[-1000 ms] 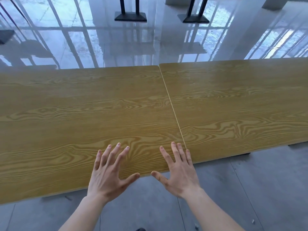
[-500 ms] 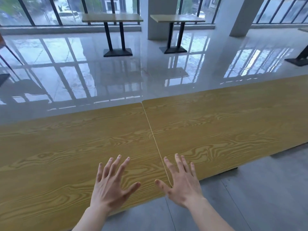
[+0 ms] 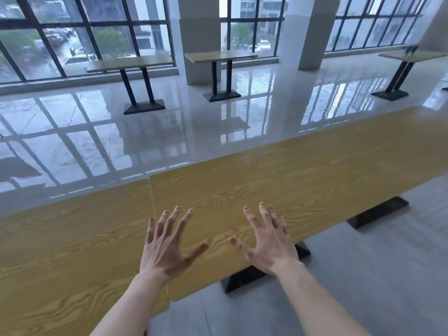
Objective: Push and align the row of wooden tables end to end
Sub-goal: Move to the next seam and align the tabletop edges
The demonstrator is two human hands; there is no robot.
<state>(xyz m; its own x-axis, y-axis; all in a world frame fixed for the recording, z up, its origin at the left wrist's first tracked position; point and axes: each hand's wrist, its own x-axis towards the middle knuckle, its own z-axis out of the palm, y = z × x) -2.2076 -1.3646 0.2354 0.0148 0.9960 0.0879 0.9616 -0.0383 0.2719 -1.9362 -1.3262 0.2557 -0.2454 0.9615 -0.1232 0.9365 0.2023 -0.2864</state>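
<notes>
Two wood-grain tables stand end to end in front of me. The left table (image 3: 68, 251) and the right table (image 3: 303, 175) meet at a thin seam (image 3: 152, 202) that runs from the far edge toward me. My left hand (image 3: 167, 246) is spread flat, fingers straight, over the seam's near part, mostly above the right table. My right hand (image 3: 269, 241) is spread the same way at the right table's near edge. Whether the palms touch the wood I cannot tell. Neither hand holds anything.
Black table feet (image 3: 377, 212) (image 3: 244, 277) sit on the grey floor under the right table. Across the glossy floor stand three more tables (image 3: 131, 63) (image 3: 220, 55) (image 3: 412, 54), two white pillars (image 3: 198, 37) (image 3: 305, 32) and a wall of windows.
My view has lifted and turned right, so the seam has slid left in view. Both hands have shifted right along the tabletop; the left hand now lies over the right table.
</notes>
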